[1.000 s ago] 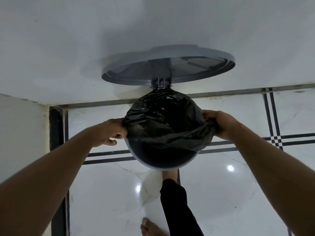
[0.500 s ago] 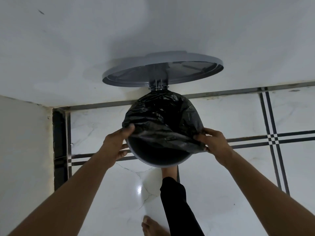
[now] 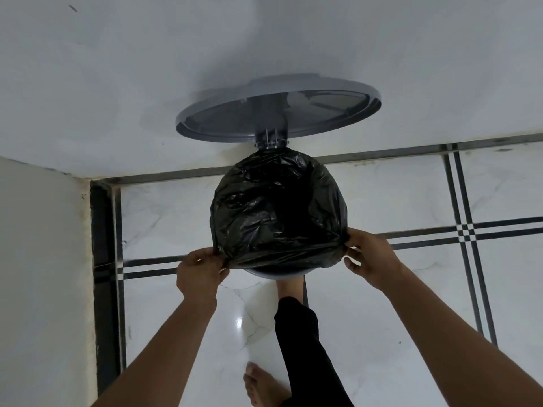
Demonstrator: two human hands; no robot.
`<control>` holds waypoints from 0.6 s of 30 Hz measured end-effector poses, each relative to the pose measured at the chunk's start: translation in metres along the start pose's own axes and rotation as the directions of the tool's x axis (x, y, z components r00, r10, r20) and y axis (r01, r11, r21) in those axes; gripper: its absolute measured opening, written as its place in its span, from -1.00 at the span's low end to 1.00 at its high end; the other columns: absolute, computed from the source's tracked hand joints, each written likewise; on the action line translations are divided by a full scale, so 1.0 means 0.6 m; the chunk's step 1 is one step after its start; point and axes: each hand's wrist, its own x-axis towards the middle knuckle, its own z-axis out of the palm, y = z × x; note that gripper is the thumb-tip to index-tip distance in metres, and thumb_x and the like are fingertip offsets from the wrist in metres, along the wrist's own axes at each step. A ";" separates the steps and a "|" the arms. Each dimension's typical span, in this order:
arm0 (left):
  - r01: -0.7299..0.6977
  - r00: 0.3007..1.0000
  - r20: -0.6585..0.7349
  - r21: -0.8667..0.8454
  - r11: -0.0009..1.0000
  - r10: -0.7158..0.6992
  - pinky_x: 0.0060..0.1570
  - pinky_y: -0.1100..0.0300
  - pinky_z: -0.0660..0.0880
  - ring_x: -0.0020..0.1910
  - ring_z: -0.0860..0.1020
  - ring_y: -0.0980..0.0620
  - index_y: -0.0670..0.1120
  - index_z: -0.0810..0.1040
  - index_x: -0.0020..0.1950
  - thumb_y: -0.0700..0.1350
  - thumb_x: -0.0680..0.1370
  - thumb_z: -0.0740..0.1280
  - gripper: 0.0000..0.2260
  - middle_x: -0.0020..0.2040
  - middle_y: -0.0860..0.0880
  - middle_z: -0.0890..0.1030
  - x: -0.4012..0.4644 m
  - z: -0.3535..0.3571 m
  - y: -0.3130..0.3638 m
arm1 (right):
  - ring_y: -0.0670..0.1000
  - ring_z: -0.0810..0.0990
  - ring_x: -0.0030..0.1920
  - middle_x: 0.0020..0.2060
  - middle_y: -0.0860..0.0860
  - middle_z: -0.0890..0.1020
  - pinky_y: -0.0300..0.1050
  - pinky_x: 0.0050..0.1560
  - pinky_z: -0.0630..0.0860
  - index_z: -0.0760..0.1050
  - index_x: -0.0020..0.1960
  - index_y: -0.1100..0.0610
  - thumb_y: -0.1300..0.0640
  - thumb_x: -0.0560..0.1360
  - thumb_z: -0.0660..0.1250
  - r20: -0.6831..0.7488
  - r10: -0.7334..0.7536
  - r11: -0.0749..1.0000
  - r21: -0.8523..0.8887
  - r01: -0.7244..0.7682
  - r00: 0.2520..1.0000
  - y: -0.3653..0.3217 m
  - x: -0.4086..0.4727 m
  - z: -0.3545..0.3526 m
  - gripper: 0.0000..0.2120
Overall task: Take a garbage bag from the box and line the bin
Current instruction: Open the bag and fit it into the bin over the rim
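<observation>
1. Garbage bag (image 3: 276, 207), head view: the black film is draped over the mouth of the bin (image 3: 274, 273). Only a thin grey arc of the bin's near rim shows below the film. The lid (image 3: 276, 113) stands open behind it, against the wall.
2. Same view, the grip: the left hand (image 3: 198, 274) pinches the bag's edge at the near-left of the rim. The right hand (image 3: 371, 261) pinches it at the near-right. Both have fingers curled round the film, which is stretched taut between them.
3. Risks, as I judge them:
   - the thin film may tear if pulled harder over the near rim;
   - the far edge by the hinge may slip off as the near side is drawn down;
   - a foot (image 3: 289, 284) seems to rest at the bin's base, perhaps on a pedal I cannot see; easing it could drop the lid onto the hands.
</observation>
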 end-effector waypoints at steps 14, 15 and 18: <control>-0.040 0.920 0.390 0.156 0.987 -0.025 -0.10 0.10 0.56 -0.07 0.64 0.01 0.00 0.71 0.08 -0.19 0.53 0.51 -0.84 -0.08 -0.03 0.70 -0.021 -0.009 -0.023 | -0.03 0.62 -0.03 -0.13 -0.05 0.69 -0.09 0.00 0.48 0.73 0.10 0.03 0.29 0.48 0.41 0.087 0.059 0.980 0.183 -0.074 0.994 0.042 -0.018 -0.006 -0.73; -0.089 0.923 0.386 0.183 0.979 0.012 -0.10 0.11 0.57 -0.12 0.62 0.06 0.05 0.72 0.11 -0.19 0.50 0.56 -0.77 -0.12 -0.03 0.69 -0.021 -0.012 -0.028 | -0.02 0.63 -0.02 -0.12 -0.03 0.70 -0.09 0.00 0.49 0.72 0.09 0.04 0.26 0.48 0.43 0.086 0.067 0.976 0.202 -0.083 0.994 0.045 -0.019 -0.006 -0.76; -0.130 0.946 0.316 0.169 0.977 0.071 -0.08 0.08 0.58 -0.29 0.54 0.11 0.08 0.74 0.14 -0.22 0.45 0.62 -0.67 -0.24 -0.06 0.63 -0.025 -0.012 -0.040 | 0.00 0.66 -0.04 -0.08 0.00 0.68 -0.07 0.02 0.53 0.62 -0.01 0.04 0.10 0.50 0.45 0.114 0.080 0.950 0.291 -0.110 0.990 0.047 -0.018 -0.005 -0.91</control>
